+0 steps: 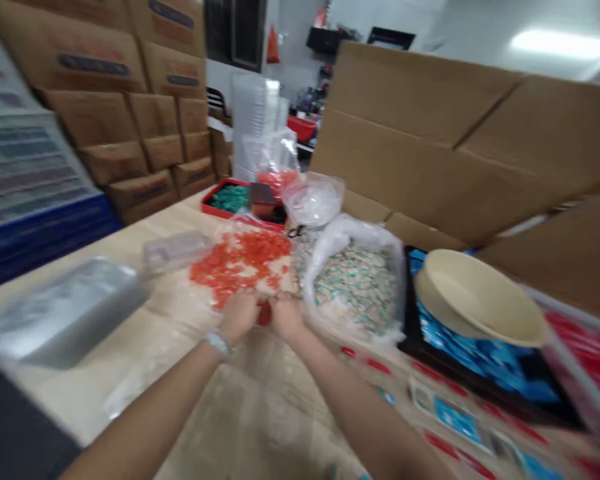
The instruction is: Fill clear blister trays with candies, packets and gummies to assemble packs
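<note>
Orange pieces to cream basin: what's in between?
In the head view, right of the orange pieces: mainly an open plastic bag of green-and-tan pieces, then the black tray's left edge, before the cream basin.

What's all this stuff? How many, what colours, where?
Small pieces: many, orange, middle
Bag: one, whitish, beside those
Bag contents: many, green and beige, inside
Basin: one, cream, right
Packets: several, blue, by basin
Strips: several, red, front right
Container: one, silver, left
Tub: one, clear, beside container
Tray: one, red, back
Stacked tubs: several, clear, back
Boxes: many, brown, back left
Crate: one, blue, far left
Cardboard: some, brown, back right
Table: one, beige, underneath
Clutter: uncounted, mixed, background
Left hand: one, bare, centre
Right hand: one, bare, centre
</note>
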`<state>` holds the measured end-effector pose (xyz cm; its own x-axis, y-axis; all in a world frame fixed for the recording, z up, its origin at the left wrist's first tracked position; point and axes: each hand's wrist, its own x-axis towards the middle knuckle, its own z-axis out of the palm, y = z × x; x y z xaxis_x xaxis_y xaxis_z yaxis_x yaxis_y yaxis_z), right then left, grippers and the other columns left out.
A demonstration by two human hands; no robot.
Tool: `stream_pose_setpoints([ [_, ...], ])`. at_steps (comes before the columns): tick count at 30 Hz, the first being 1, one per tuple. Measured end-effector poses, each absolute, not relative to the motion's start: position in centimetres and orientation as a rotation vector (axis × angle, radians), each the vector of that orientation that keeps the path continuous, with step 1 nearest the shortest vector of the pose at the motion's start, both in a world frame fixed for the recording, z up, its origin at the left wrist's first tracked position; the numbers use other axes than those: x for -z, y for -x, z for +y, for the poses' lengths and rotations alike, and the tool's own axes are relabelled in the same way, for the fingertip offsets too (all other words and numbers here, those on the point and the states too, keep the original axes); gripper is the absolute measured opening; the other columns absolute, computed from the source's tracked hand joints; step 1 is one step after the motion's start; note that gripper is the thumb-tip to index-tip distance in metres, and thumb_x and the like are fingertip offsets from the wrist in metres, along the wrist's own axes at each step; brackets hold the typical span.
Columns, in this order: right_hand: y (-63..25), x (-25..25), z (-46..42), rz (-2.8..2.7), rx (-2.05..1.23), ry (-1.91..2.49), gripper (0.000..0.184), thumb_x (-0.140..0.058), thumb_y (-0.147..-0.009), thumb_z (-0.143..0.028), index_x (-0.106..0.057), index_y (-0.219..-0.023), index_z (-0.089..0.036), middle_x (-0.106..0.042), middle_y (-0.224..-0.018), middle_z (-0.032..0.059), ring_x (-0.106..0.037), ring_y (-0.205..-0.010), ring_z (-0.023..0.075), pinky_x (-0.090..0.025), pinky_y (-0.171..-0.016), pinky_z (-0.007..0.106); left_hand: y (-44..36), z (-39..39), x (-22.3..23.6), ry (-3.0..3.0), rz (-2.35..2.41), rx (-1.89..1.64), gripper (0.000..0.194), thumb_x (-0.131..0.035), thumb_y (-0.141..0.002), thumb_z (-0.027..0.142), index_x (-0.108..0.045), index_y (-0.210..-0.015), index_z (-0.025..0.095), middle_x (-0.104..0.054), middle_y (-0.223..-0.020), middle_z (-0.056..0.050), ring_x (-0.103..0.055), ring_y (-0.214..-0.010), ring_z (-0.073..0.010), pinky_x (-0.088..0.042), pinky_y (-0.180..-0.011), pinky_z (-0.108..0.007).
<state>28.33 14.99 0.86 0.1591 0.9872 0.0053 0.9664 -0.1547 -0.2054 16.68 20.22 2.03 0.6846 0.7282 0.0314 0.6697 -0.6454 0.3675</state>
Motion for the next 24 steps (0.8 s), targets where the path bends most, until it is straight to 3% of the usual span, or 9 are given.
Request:
stream_pose_setpoints([
  [6,-28.2,0.4,14.9,-1.995,-0.074,2.23,0.023,-0.039,-0.082,-0.018,-0.057,-0.096,-0.021,-0.058,-0.092,0.0056,-0.048,-0.091,0.0194,-0.035,-0.078,0.034,-16.9,22.3,0.9,-2.539,1.123,-0.323,0.024,-0.039,-0.074,0.018,-0.059,-0.088,0.015,-0.063,-0.086,-0.01,-0.056,-0.083,-0.0242,-0.041,-0.076,-0.036],
  [12,-28.1,0.3,15.0,-1.733,-0.089,2.168,0.022,-0.04,-0.082,-0.02,-0.059,-0.092,-0.02,-0.059,-0.092,0.0067,-0.049,-0.09,0.0205,-0.036,-0.079,0.036,-17.2,23.2,1.6,-1.909,1.255,-0.844,0.027,-0.046,-0.07,0.032,-0.056,-0.089,0.016,-0.06,-0.084,-0.007,-0.055,-0.082,-0.0224,-0.041,-0.077,-0.035],
  [17,-28.7,-0.3,14.8,-1.318,-0.381,1.916,0.03,-0.039,-0.078,-0.01,-0.056,-0.102,-0.017,-0.058,-0.099,0.0064,-0.052,-0.091,0.0147,-0.039,-0.081,0.028,-18.1,23.0,-0.9,-1.208,1.072,-0.956,0.031,-0.057,-0.058,0.038,-0.056,-0.08,0.016,-0.059,-0.075,-0.002,-0.055,-0.074,-0.0174,-0.044,-0.07,-0.031],
  [20,-29.2,-0.8,15.1,-1.256,-0.446,1.787,0.031,-0.045,-0.073,-0.009,-0.058,-0.1,-0.016,-0.055,-0.105,0.0086,-0.049,-0.097,0.017,-0.036,-0.087,0.031,-18.5,22.3,-1.8,-1.142,1.006,-0.913,0.032,-0.058,-0.059,0.04,-0.056,-0.08,0.015,-0.058,-0.071,0.0,-0.055,-0.063,-0.0127,-0.045,-0.061,-0.027],
  [22,-29.2,-1.1,15.5,-1.13,-0.646,1.628,0.025,-0.049,-0.072,-0.014,-0.06,-0.094,-0.016,-0.058,-0.098,0.0074,-0.052,-0.091,0.0174,-0.037,-0.085,0.032,-18.8,21.6,-2.1,-1.107,0.975,-0.912,0.031,-0.06,-0.058,0.037,-0.056,-0.079,0.015,-0.058,-0.072,0.0,-0.055,-0.062,-0.011,-0.045,-0.06,-0.025],
  [24,-29.0,-1.4,15.7,-0.982,-0.899,1.472,0.018,-0.051,-0.072,-0.022,-0.06,-0.086,-0.016,-0.061,-0.081,0.0037,-0.055,-0.072,0.0149,-0.043,-0.073,0.031,-19.1,20.6,-2.3,-1.086,0.954,-0.93,0.03,-0.061,-0.059,0.035,-0.056,-0.08,0.015,-0.058,-0.073,0.0,-0.055,-0.064,-0.0107,-0.045,-0.059,-0.024],
])
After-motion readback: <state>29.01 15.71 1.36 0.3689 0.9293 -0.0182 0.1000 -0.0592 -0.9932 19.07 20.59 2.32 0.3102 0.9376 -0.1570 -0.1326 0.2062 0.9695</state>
